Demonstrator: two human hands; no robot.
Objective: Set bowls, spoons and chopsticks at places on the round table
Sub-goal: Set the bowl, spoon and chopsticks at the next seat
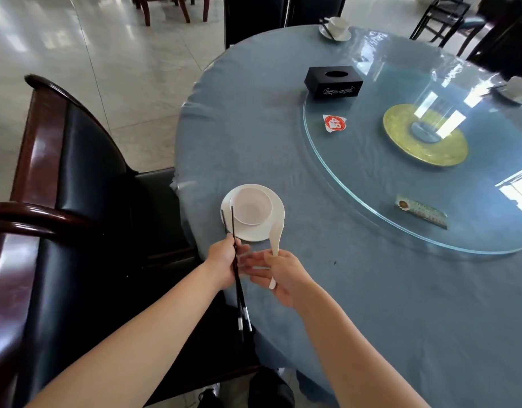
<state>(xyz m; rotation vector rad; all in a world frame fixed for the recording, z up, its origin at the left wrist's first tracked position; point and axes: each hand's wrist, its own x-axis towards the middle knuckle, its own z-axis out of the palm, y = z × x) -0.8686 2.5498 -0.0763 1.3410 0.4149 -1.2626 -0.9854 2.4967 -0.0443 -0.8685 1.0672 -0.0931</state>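
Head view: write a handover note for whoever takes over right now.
Left hand grips the black chopsticks, tips over the left rim of the round white plate.
Right hand pinches the white ceramic spoon, scoop at the plate's right rim.
Done: small white bowl sits on the plate, near edge of the blue-clothed round table; a far setting has chopsticks.
Left: lay chopsticks and spoon down here; check other places.

The left grip (223,265) and right grip (283,278) are bare. The left forearm (141,334) and right forearm (359,346) run bare to the frame's lower edge. Beneath them show dark trousers (271,390) and a dark shoe (208,397), both blurred.
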